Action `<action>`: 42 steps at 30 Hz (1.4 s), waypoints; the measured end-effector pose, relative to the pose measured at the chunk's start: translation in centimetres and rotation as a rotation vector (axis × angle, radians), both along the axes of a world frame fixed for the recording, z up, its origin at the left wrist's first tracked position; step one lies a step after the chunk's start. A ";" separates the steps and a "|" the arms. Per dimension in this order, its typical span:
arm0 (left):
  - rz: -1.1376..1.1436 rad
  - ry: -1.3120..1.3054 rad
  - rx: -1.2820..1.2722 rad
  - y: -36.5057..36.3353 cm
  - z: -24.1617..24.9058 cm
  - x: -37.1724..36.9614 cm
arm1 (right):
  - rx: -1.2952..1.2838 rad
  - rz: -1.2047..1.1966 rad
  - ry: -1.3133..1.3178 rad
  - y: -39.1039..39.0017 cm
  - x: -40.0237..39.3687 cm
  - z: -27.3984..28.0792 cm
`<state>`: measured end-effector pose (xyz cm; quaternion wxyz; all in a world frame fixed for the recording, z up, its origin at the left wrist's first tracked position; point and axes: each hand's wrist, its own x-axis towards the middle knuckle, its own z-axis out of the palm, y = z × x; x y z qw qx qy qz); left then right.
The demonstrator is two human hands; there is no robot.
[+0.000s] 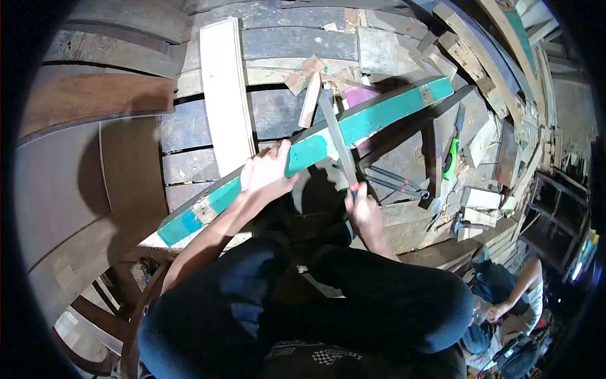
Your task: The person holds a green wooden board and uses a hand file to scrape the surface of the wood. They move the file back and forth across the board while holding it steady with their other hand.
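Note:
A long beam with worn green paint (379, 119) lies slanted across the wooden platform, rising from lower left to upper right. My left hand (268, 169) is closed over the beam left of its middle. In my right hand (363, 211), on the near side of the beam, is the red and dark handle of a long flat metal tool (339, 136). The tool's blade lies across the beam at a patch of pale bare wood. Beyond the blade tip are small wood scraps (310, 98) and a purple piece (360, 96).
A white board (224, 95) lies behind the beam at left, brown planks (95, 104) farther left. To the right are a green-handled saw (452, 155), pliers-like tools (401, 183) and wood offcuts (481, 199). Another person (524, 284) sits at lower right.

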<state>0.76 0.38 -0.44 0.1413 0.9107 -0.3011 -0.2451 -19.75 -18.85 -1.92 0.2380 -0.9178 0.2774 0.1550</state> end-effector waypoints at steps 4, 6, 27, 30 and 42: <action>-0.001 -0.001 -0.049 0.2 -0.4 -0.2 | 0.074 0.009 0.051 -1.0 5.1 2.9; -0.003 -0.009 -0.033 0.3 -0.2 -0.1 | 0.036 0.005 0.064 -1.3 2.4 0.9; 0.026 -0.018 -0.035 -0.3 0.1 -0.3 | 0.452 -0.140 -0.239 -2.1 0.4 0.6; 0.000 -0.054 -0.056 -0.3 0.2 -0.2 | 1.106 -0.464 -0.156 -3.3 0.7 2.3; -0.002 -0.107 -0.072 -0.4 0.0 -0.4 | 2.239 -0.720 -0.213 -4.0 -1.4 -1.1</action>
